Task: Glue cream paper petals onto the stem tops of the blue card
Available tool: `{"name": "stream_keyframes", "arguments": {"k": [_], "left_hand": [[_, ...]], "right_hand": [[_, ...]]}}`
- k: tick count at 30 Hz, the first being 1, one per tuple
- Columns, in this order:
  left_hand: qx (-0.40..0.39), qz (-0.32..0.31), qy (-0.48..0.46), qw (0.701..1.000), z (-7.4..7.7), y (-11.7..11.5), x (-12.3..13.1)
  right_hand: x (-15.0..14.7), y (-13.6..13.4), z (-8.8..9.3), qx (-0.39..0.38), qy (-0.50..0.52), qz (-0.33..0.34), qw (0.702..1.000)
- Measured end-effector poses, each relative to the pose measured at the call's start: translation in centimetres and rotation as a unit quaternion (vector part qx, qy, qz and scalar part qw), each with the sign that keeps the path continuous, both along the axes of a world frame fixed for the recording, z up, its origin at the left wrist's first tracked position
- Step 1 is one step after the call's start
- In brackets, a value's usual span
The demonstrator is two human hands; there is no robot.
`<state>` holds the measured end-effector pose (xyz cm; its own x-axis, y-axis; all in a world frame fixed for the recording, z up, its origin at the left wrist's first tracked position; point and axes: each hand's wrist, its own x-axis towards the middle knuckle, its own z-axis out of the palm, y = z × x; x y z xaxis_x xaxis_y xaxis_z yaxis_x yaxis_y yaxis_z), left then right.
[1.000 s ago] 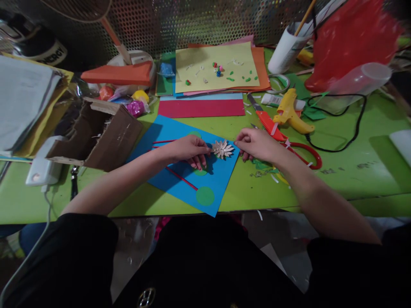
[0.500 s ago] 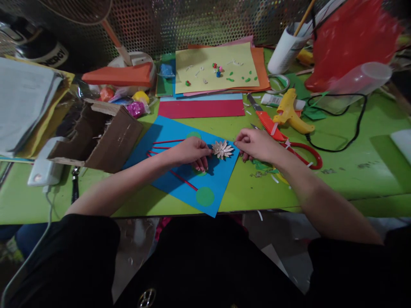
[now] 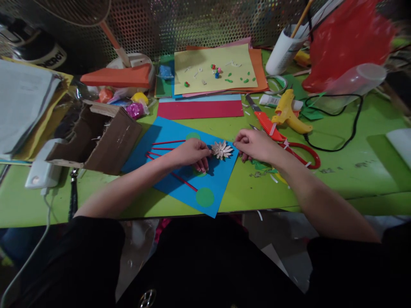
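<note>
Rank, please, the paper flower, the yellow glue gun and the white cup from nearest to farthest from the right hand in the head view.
1. paper flower, just left of the right hand.
2. yellow glue gun, behind the hand, slightly right.
3. white cup, far back and right.

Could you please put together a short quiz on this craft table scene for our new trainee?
1. True or false: the paper flower lies on the blue sheet, between the left hand and the right hand.
2. What else lies on the blue sheet? A) red sticks and green circles; B) coins; C) a spoon.
3. What colour is the glue gun on the table beyond the right hand?
Key: 1 true; 2 A; 3 yellow.
</note>
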<state>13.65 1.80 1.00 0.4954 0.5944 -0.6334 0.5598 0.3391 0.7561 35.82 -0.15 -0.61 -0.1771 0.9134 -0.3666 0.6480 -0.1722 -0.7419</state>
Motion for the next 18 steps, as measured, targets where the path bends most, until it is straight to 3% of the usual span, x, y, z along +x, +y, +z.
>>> {"name": "stream_keyframes", "arguments": {"k": [18], "left_hand": [[-0.003,0.004,0.021,1.000,0.06,-0.03,0.01]], "right_hand": [[-0.06,-0.05,-0.09,-0.001,-0.005,-0.005,1.000]]}}
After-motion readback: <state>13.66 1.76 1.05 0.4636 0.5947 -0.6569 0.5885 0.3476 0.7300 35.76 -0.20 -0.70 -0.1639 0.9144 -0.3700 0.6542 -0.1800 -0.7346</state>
